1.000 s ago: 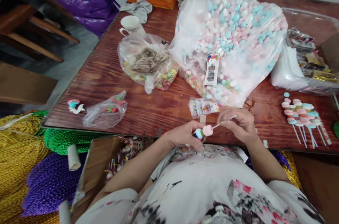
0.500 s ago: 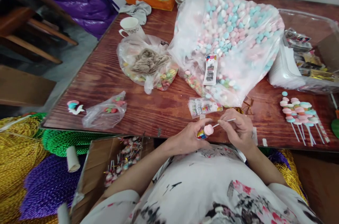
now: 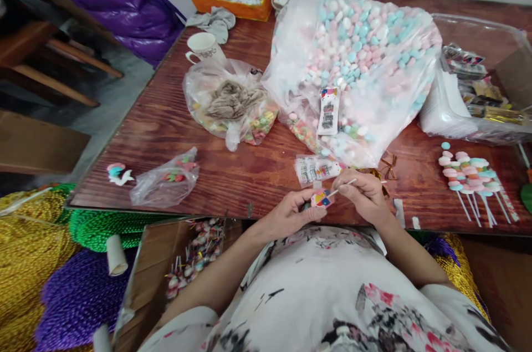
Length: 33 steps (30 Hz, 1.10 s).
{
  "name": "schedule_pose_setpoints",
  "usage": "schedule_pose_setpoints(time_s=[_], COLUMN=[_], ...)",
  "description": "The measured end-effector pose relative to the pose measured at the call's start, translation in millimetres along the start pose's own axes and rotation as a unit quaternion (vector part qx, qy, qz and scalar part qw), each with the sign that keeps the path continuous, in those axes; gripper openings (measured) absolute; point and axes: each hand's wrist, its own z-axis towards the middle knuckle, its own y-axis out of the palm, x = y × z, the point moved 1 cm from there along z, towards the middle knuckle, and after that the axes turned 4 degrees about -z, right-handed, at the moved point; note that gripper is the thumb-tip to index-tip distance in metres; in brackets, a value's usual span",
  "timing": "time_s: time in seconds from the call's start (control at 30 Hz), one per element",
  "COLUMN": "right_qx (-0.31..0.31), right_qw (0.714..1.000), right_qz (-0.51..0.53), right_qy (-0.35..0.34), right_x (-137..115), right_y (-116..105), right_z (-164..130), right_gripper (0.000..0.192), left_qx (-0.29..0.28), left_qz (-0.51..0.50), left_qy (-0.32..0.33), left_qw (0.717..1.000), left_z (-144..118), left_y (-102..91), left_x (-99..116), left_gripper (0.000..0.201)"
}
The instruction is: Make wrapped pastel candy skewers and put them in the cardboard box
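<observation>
My left hand (image 3: 292,211) is closed on a small colourful wrapper (image 3: 321,199) at the table's front edge. A thin white stick (image 3: 343,188) runs out from the wrapper up to the right, and my right hand (image 3: 363,195) pinches it between thumb and fingers. Whatever sits on the stick's lower end is hidden by the wrapper and my left fingers. Just beyond my hands lies a printed clear packet (image 3: 313,169), with gold twist ties (image 3: 389,166) to the right of it.
Behind stands a big clear bag of pastel candies (image 3: 357,47), with a printed packet (image 3: 328,111) on it. Candy skewers (image 3: 471,174) lie right, below a clear bin (image 3: 449,119). A smaller candy bag (image 3: 199,108), mug (image 3: 203,46) and orange tray (image 3: 233,5) are left.
The pink candy end of the stick was showing beside the wrapper; now the wrapper's colourful face covers it. My right hand has shifted left, and the stick points more steeply upward.
</observation>
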Motion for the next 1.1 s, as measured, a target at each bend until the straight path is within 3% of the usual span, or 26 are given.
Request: schedule_pose_setpoints(time_s=[0.13,0.23,0.33,0.47,0.57,0.67,0.77,0.87,0.9,1.0,1.1], right_qx=[0.061,0.11,0.094,0.059,0.051,0.084,0.061,0.047,0.069,0.147,0.091], right_qw=[0.997,0.992,0.995,0.991,0.996,0.996,0.996,0.996,0.996,0.987,0.991], right_qz=[0.036,0.039,-0.029,-0.109,-0.069,-0.027,-0.064,-0.078,-0.057,-0.005,-0.055], right_qy=[0.04,0.041,0.004,-0.057,-0.021,0.0,-0.013,-0.01,0.003,0.059,0.081], right_x=[-0.8,-5.1,-10.3,-8.4,-3.7,-5.6,-10.8,-10.1,-8.2,0.6,9.4], right_y=[-1.6,2.4,9.7,17.3,14.4,7.6,4.1,2.1,1.3,2.9,15.7], right_z=[1.8,2.3,2.0,0.0,-0.1,3.6,9.5,11.4,10.3,2.9,-3.0], right_gripper=[0.013,0.005,0.006,0.011,0.009,0.005,0.003,0.006,0.001,0.02,0.013], left_qx=[0.056,0.079,0.097,0.122,0.167,0.185,0.174,0.198,0.212,0.243,0.254], left_qz=[-0.032,0.019,0.067,0.036,-0.025,-0.059,-0.069,-0.097,-0.11,-0.135,-0.081], left_qy=[0.005,0.039,0.075,0.09,0.049,0.009,-0.003,-0.01,-0.011,0.007,0.066], left_qw=[0.998,0.996,0.99,0.988,0.984,0.981,0.982,0.975,0.971,0.961,0.962], left_z=[-0.6,4.2,9.8,15.5,18.6,21.2,23.3,24.2,24.5,26.4,29.5], left_y=[7.8,14.0,18.9,22.4,21.2,20.8,22.2,20.1,18.2,11.7,8.6], left_x=[-3.6,-4.6,-7.8,-16.8,-17.5,-9.9,-5.8,-13.5,-17.3,-25.2,-23.9], left_gripper=[0.037,0.036,0.04,0.047,0.049,0.052,0.056,0.054,0.052,0.048,0.044])
